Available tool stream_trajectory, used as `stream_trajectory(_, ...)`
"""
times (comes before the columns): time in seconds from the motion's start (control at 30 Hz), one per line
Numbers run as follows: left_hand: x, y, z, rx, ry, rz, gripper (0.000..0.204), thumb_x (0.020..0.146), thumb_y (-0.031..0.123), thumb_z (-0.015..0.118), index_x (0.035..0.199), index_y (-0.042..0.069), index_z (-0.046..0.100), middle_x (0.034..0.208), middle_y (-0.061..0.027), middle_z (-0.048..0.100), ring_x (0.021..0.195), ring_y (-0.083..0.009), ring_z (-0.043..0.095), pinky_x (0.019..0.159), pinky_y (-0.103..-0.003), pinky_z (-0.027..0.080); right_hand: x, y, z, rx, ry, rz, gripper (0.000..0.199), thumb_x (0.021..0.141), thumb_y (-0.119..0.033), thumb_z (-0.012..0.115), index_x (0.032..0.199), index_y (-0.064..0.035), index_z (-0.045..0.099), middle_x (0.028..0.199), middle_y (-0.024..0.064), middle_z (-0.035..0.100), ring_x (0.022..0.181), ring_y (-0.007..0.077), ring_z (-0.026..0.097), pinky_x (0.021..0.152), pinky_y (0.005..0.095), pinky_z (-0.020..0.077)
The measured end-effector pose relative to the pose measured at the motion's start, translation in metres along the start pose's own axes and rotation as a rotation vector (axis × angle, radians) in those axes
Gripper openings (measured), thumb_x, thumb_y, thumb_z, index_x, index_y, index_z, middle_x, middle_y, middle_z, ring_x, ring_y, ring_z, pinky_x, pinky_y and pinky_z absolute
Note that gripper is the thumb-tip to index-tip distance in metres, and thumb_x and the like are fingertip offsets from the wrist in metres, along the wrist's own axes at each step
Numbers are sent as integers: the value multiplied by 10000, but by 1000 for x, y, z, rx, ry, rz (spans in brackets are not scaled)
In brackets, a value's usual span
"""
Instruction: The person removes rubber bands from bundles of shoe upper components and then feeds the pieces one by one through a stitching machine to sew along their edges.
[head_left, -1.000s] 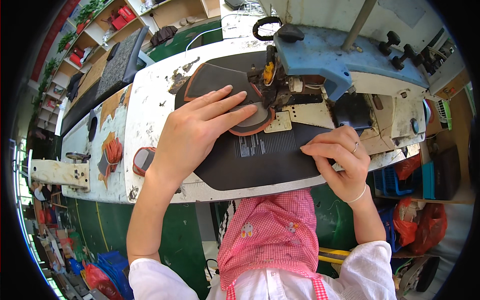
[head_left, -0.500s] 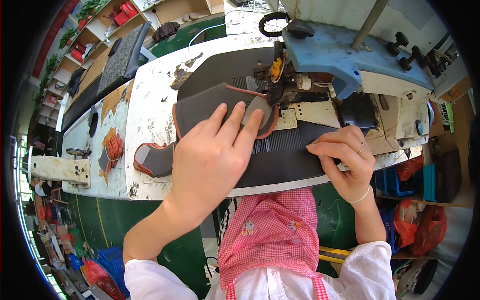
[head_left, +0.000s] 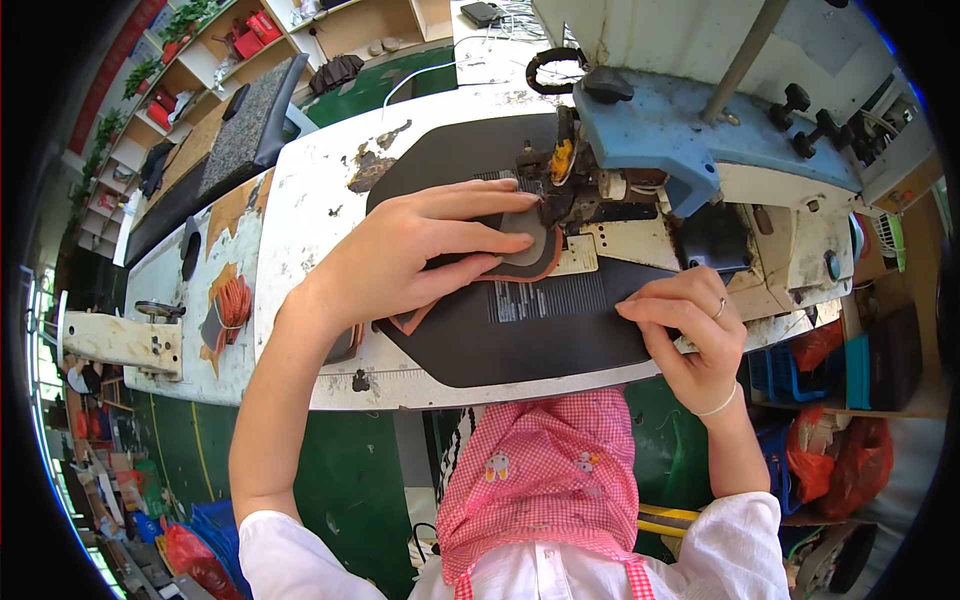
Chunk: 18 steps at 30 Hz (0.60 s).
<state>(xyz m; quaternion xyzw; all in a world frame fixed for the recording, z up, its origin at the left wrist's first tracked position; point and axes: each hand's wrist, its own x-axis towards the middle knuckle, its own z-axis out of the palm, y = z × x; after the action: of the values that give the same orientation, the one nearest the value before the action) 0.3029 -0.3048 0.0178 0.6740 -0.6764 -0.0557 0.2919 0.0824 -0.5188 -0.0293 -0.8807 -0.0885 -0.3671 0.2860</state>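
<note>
Here left hand flat on grey piece by needle; right hand pinching mat edge.

One head-worn fisheye looks steeply down, close over the sewing machine table.

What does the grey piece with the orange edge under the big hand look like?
The grey piece is small, flat and rounded, like leather or fabric, trimmed with an orange-brown edge. It lies on the dark mat beside the sewing machine's needle area. The left hand presses flat on it, fingers spread, hiding most of it.
</note>
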Motion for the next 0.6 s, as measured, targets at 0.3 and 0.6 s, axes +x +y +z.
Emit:
stream_trajectory(0.3,-5,10,7,136,47,-43,398,864,43,714,1253,126,722,1389,-103,636,1345,-333,552,1077,-421,493,1,-2,-1,-18,2,15,321,658,93,735,933,-72,757,913,49,699,779,229,607,712,352,461)
stream_trajectory(0.6,-6,22,13,238,97,-124,412,864,52,715,1270,123,705,1388,-102,633,1338,-316,559,1069,-410,501,1,-3,-1,-13,14,21,320,661,96,739,933,-72,761,907,48,699,772,225,603,702,349,460)
